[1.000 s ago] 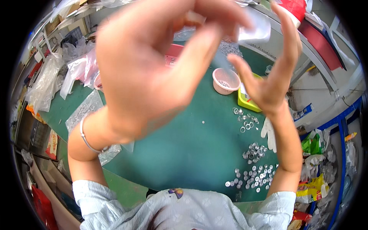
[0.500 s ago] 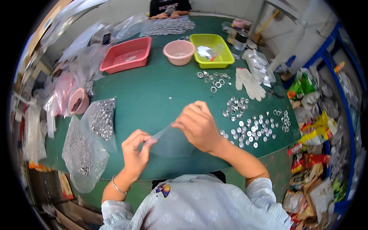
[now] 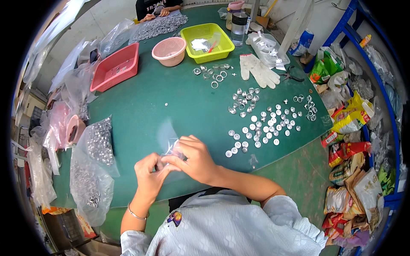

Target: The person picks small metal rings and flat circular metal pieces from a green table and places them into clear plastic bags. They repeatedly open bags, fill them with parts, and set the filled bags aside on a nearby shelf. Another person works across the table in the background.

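A thin clear plastic bag [image 3: 167,133] is gathered between my two hands above the near part of the green table. My left hand [image 3: 149,170] pinches its near edge, thumb pressed toward the other hand. Close against it, my right hand [image 3: 192,158] grips the bunched plastic with curled fingers. The bag's upper part stands up beyond my fingers, and I make out nothing inside it. To the right lie several round silver metal caps [image 3: 257,144], and beyond them a cluster of domed metal pieces [image 3: 243,102].
Bags of small metal parts [image 3: 100,145] lie at left. Along the far side stand a red tray [image 3: 98,81], a pink basket [image 3: 158,50] and a yellow-green basket [image 3: 224,53]. A white glove [image 3: 258,70] and black pliers [image 3: 292,77] lie at right. Another person [image 3: 160,8] sits opposite.
My right hand has come down and left to meet my left hand, and the stretched bag is now bunched between them. The view has shifted to the right.
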`<action>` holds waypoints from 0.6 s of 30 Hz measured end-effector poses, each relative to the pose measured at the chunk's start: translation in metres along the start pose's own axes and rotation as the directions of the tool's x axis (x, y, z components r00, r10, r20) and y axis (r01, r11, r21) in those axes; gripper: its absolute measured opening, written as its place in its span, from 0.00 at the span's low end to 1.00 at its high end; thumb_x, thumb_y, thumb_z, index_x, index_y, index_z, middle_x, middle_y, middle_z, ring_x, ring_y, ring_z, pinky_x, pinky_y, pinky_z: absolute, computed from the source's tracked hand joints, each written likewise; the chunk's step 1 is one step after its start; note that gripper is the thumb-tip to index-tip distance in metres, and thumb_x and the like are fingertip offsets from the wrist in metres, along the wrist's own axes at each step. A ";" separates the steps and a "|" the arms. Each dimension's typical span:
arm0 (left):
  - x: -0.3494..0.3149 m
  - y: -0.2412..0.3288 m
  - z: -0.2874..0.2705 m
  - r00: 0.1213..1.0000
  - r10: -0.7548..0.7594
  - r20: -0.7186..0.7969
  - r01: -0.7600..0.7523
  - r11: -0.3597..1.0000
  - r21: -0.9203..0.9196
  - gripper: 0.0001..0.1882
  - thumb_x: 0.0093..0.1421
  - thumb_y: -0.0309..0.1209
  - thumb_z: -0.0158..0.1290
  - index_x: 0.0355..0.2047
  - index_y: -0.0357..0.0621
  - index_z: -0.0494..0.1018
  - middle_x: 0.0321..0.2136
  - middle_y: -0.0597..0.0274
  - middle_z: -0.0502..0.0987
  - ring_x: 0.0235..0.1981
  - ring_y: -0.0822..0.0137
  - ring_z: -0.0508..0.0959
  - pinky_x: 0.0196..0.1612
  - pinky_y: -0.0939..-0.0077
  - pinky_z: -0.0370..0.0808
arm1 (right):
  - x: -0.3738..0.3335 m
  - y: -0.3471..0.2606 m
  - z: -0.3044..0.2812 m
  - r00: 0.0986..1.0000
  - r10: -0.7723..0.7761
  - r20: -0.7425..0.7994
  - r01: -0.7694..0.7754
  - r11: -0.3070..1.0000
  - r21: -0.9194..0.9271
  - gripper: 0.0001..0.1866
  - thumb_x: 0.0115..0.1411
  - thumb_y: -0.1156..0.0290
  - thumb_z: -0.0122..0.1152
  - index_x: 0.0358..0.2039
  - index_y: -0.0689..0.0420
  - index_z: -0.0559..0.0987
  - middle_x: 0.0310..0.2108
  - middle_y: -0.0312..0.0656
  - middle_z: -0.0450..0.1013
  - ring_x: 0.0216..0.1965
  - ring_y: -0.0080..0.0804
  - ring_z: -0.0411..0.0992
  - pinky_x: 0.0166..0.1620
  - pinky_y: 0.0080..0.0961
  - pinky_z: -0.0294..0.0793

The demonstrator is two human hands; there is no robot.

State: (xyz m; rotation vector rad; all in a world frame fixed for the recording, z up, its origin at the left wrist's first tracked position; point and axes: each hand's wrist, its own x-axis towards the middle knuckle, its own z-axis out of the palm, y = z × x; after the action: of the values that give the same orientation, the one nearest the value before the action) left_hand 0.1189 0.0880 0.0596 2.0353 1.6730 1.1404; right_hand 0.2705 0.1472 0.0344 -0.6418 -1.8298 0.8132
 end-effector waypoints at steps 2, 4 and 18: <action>0.001 0.001 -0.001 0.996 -0.059 0.067 0.067 0.991 -0.114 0.09 0.44 0.23 0.62 0.17 0.36 0.71 0.11 0.62 0.65 0.14 0.72 0.65 0.18 0.78 0.60 | 0.001 0.009 -0.004 0.997 -0.054 -0.045 0.053 0.998 -0.038 0.20 0.44 0.64 0.68 0.13 0.58 0.66 0.12 0.39 0.61 0.17 0.35 0.60 0.27 0.29 0.57; 0.001 0.002 -0.005 0.977 -0.158 0.142 0.189 0.951 -0.243 0.04 0.48 0.22 0.59 0.19 0.34 0.76 0.13 0.62 0.70 0.15 0.74 0.67 0.19 0.80 0.60 | -0.002 0.016 -0.009 0.997 -0.076 -0.009 0.075 0.994 -0.077 0.20 0.44 0.63 0.69 0.13 0.58 0.66 0.12 0.39 0.61 0.17 0.35 0.60 0.27 0.29 0.57; 0.002 -0.026 0.000 0.827 0.291 -0.480 -0.139 0.935 0.327 0.11 0.45 0.10 0.55 0.31 0.31 0.75 0.26 0.54 0.74 0.26 0.64 0.74 0.30 0.78 0.71 | -0.022 0.076 -0.093 0.968 0.241 -0.064 -0.239 0.825 -0.512 0.13 0.51 0.70 0.62 0.37 0.60 0.73 0.34 0.45 0.70 0.36 0.41 0.70 0.40 0.33 0.70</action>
State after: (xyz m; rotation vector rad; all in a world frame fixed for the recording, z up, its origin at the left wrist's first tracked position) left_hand 0.1010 0.0974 0.0434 2.2737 1.9751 1.7585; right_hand 0.3701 0.2023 -0.0107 -1.2382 -2.0086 0.4679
